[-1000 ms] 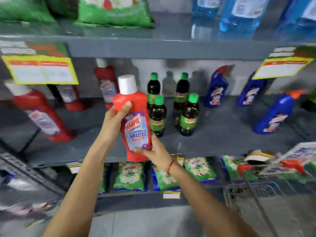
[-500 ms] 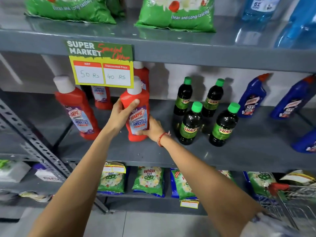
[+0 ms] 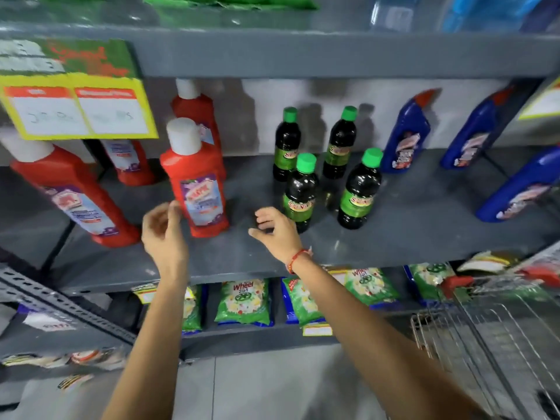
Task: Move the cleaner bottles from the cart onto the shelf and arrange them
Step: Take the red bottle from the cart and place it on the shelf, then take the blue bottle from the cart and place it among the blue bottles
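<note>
Red bottle (image 3: 197,189) stands upright on the shelf (image 3: 394,237), label facing out.
Left hand (image 3: 163,228) and right hand (image 3: 274,228) hover either side, fingers spread and empty, likely ready to steady it; cart (image 3: 485,344) waits at right.

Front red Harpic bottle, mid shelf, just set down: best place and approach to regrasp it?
Take the front red bottle around its flat waist at the label, coming from the shelf's open front. It stands upright; the neck narrows to a white cap, a poorer grip. Another red bottle close behind blocks the rear; both the left hand and right hand are open beside it.
</note>
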Action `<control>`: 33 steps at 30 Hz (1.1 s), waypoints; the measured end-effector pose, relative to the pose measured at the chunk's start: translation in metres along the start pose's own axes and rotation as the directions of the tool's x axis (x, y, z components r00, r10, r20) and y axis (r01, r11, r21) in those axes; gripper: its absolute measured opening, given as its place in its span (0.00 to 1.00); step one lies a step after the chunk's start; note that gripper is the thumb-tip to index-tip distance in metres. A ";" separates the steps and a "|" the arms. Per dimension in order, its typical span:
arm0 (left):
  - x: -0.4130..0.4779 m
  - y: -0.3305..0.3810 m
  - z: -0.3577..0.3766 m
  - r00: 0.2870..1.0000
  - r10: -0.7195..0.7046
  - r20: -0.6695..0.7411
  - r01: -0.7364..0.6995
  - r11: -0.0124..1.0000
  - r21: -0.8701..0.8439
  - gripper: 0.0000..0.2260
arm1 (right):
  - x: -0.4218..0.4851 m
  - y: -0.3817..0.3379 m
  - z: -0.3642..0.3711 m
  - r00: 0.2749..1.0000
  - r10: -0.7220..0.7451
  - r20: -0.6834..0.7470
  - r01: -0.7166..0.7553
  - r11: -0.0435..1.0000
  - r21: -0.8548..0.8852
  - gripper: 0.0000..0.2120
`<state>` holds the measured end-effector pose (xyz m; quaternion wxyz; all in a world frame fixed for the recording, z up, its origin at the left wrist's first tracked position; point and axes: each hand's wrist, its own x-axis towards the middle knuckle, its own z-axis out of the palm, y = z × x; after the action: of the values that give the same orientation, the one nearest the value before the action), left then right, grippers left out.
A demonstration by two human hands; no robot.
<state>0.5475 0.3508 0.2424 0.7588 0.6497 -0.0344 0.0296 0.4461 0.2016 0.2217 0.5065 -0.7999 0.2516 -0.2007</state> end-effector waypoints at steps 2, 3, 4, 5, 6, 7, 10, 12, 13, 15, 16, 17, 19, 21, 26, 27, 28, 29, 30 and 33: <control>-0.040 -0.019 0.005 1.000 -0.025 -0.012 0.025 0.999 0.044 0.08 | -0.025 0.016 -0.036 0.997 0.007 -0.070 -0.004 0.999 0.049 0.13; -0.062 -0.028 0.012 0.997 -0.041 0.069 0.036 0.997 0.075 0.10 | -0.038 0.025 -0.057 0.994 0.015 -0.106 -0.006 0.997 0.081 0.11; -0.083 -0.036 0.020 0.981 -0.066 0.181 0.045 0.992 0.118 0.12 | -0.051 0.035 -0.078 0.989 0.032 -0.146 -0.016 0.993 0.113 0.09; -0.105 -0.044 0.032 0.948 -0.102 0.301 0.052 0.984 0.170 0.12 | -0.065 0.046 -0.102 0.978 0.064 -0.197 -0.035 0.989 0.144 0.07; -0.126 -0.051 0.047 0.899 -0.139 0.414 0.049 0.974 0.221 0.11 | -0.080 0.057 -0.125 0.962 0.103 -0.253 -0.058 0.982 0.179 0.07; -0.147 -0.054 0.064 0.836 -0.170 0.522 0.034 0.965 0.260 0.09 | -0.094 0.069 -0.149 0.941 0.149 -0.304 -0.081 0.971 0.226 0.07; -0.210 -0.061 0.121 0.588 -0.218 0.778 -0.072 0.945 0.319 0.06 | -0.140 0.112 -0.216 0.844 0.298 -0.446 -0.149 0.929 0.339 0.12; -0.253 -0.064 0.158 0.424 -0.224 0.877 -0.182 0.928 0.325 0.05 | -0.177 0.143 -0.256 0.760 0.371 -0.534 -0.220 0.919 0.327 0.10; -0.274 -0.066 0.176 0.347 -0.223 0.911 -0.231 0.921 0.313 0.05 | -0.197 0.160 -0.273 0.713 0.406 -0.572 -0.262 0.911 0.319 0.08; -0.317 -0.073 0.209 0.209 -0.230 0.951 -0.298 0.911 0.286 0.05 | -0.238 0.194 -0.304 0.614 0.493 -0.617 -0.369 0.870 0.327 0.07; -0.338 -0.077 0.223 0.149 -0.245 0.958 -0.317 0.906 0.281 0.06 | -0.258 0.211 -0.316 0.561 0.543 -0.624 -0.438 0.835 0.333 0.07; -0.360 -0.083 0.236 0.093 -0.261 0.961 -0.332 0.902 0.277 0.06 | -0.276 0.227 -0.326 0.505 0.594 -0.626 -0.501 0.792 0.348 0.07; -0.403 -0.097 0.256 -0.023 -0.305 0.952 -0.351 0.894 0.278 0.07 | -0.315 0.265 -0.337 0.384 0.722 -0.576 -0.599 0.670 0.440 0.08; -0.444 -0.115 0.270 -0.152 -0.367 0.918 -0.372 0.882 0.291 0.07 | -0.358 0.300 -0.335 0.231 0.856 -0.462 -0.659 0.487 0.573 0.09; -0.529 -0.177 0.293 -0.456 -0.610 0.648 -0.622 0.739 0.259 0.11 | -0.449 0.366 -0.295 -0.014 0.989 -0.148 -0.637 0.106 0.764 0.10; -0.543 -0.190 0.294 -0.481 -0.655 0.583 -0.681 0.698 0.222 0.13 | -0.457 0.377 -0.287 -0.042 0.989 -0.142 -0.617 0.086 0.782 0.10; -0.556 -0.202 0.294 -0.494 -0.704 0.510 -0.736 0.651 0.186 0.14 | -0.463 0.388 -0.279 -0.078 0.988 -0.136 -0.599 0.063 0.799 0.08; -0.569 -0.214 0.293 -0.499 -0.756 0.424 -0.789 0.598 0.139 0.15 | -0.468 0.400 -0.270 -0.122 0.986 -0.114 -0.578 0.022 0.815 0.08; -0.579 -0.225 0.291 -0.495 -0.802 0.335 -0.835 0.545 0.070 0.16 | -0.473 0.409 -0.261 -0.160 0.984 -0.075 -0.558 -0.027 0.829 0.08; -0.603 -0.251 0.282 -0.434 -0.891 0.135 -0.900 0.420 -0.121 0.15 | -0.478 0.437 -0.239 -0.207 0.978 0.026 -0.511 -0.131 0.849 0.10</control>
<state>-0.0341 0.0332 -0.0161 -0.3579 0.4415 -0.6809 -0.4618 -0.1581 0.1643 -0.1114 0.5719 -0.0305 0.8078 -0.1391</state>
